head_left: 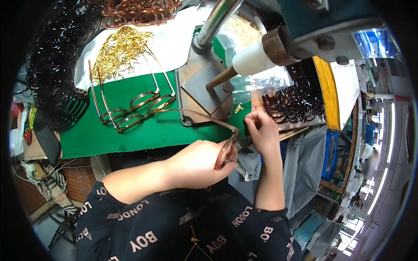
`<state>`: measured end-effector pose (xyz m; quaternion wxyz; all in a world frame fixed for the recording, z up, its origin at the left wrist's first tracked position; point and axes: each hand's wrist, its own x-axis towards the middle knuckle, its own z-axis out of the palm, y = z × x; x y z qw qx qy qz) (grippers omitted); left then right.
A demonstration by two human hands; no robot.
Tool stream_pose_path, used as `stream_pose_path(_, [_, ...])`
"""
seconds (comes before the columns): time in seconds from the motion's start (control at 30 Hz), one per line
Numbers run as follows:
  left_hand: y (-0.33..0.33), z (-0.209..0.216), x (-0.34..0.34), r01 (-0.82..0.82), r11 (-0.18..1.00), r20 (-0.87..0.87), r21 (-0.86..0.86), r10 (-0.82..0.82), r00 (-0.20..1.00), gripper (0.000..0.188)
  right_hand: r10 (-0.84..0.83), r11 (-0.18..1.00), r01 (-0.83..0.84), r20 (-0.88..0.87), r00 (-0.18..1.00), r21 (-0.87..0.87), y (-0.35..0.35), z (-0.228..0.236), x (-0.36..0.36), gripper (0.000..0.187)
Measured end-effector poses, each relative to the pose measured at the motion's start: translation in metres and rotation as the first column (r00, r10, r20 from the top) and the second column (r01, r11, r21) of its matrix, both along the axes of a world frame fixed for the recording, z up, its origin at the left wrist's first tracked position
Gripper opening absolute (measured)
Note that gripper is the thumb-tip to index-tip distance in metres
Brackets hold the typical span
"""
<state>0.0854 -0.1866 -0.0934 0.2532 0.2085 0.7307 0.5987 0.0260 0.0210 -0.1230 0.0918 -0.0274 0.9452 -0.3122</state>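
My left hand (198,163) is closed around the front of a translucent brown eyeglass frame (224,153), just before the green mat's near edge. One temple of this frame stretches away to the upper left over the mat. My right hand (263,129) hovers at the mat's right side with thumb and forefinger pinched together; whatever they may hold is too small to make out. Just beyond those fingertips lie a few tiny gold-coloured metal pieces (238,108). Two more brown eyeglass frames (146,106) rest on the mat to the left, temples pointing away.
A bench press with a metal base plate (204,82) and a white-collared rod (252,58) stands ahead. Behind the mat (87,139), a heap of gold pieces (119,50) lies on white sheeting. Dark frames pile up at left (56,61) and right (291,100).
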Motion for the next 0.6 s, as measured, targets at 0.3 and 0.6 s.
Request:
stream_pose_path(0.3, [-0.018,0.012,0.005,0.001,0.985,0.092,0.17,-0.017,0.996,0.011,0.009,1.0,-0.008,0.038,0.999,-0.03,0.016,-0.004,-0.007,0.007])
stream_pose_path(0.6, [-0.019,0.008,0.002,0.032,0.966,0.059,0.257,-0.049,0.997,0.008,0.216,0.97,-0.204,-0.079,0.973,0.131,0.0,-0.002,-0.01,0.006])
